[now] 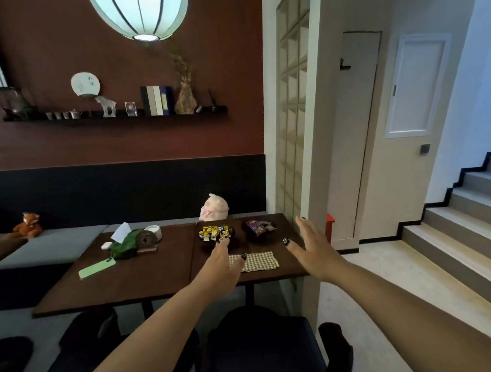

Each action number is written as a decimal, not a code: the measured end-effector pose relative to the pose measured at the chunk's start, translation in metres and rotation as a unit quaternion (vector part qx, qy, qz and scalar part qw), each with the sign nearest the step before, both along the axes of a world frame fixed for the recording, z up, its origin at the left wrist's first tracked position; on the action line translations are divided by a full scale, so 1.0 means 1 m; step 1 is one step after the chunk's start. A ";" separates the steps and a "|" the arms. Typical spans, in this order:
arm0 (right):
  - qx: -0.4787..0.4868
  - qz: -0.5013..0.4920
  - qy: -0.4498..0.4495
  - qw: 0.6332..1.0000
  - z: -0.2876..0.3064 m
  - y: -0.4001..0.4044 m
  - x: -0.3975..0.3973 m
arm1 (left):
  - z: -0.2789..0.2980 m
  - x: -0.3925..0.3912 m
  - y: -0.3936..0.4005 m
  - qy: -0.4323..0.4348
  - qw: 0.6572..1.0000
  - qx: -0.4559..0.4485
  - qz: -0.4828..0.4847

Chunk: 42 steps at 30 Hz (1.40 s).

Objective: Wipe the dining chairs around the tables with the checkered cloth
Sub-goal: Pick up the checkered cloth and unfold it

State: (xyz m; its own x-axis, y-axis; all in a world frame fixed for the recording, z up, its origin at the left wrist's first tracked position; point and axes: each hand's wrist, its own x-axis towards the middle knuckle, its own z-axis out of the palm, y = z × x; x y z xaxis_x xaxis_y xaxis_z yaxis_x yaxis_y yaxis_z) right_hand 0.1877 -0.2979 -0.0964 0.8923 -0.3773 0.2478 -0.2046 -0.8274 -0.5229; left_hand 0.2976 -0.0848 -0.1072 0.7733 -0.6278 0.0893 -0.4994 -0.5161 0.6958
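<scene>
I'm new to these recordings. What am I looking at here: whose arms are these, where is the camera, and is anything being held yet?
There is no machine here. The single picture comes from a wide-angle camera worn on a person's head, looking forward and down, so the two bare arms are the wearer's own. The left hand and the right hand both reach out over the dark wooden table with fingers straight; neither holds anything. The beige checkered cloth for the wiping lies flat near the table's front edge, partly behind the left hand. Also on the table: a light green phone, a dark bowl of yellow wrapped sweets and a dark bowl of purple packets. A dark upholstered chair stands just below the view.
</scene>
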 end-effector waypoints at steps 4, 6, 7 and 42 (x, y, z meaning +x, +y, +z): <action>0.020 0.009 0.015 1.000 -0.019 -0.038 0.044 | -0.018 0.038 -0.040 0.020 1.000 -0.004 0.003; 0.027 0.021 0.020 0.999 -0.029 -0.061 0.068 | -0.028 0.057 -0.062 0.026 1.000 -0.002 0.004; 0.029 0.024 0.024 0.999 -0.035 -0.072 0.080 | -0.034 0.066 -0.073 0.032 0.999 -0.001 0.007; 0.421 -0.148 0.110 0.888 -0.277 -0.149 0.319 | -0.338 0.389 -0.224 0.235 0.927 0.081 0.282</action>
State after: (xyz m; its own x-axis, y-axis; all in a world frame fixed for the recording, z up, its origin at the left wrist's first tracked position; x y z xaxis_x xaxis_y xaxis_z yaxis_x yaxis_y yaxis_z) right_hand 0.5064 -0.4473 -0.3737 0.7144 -0.5724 -0.4025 -0.5227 -0.0541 -0.8508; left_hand 0.6862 -0.3088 -0.4455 0.9121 -0.0885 -0.4004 0.2192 -0.7199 0.6585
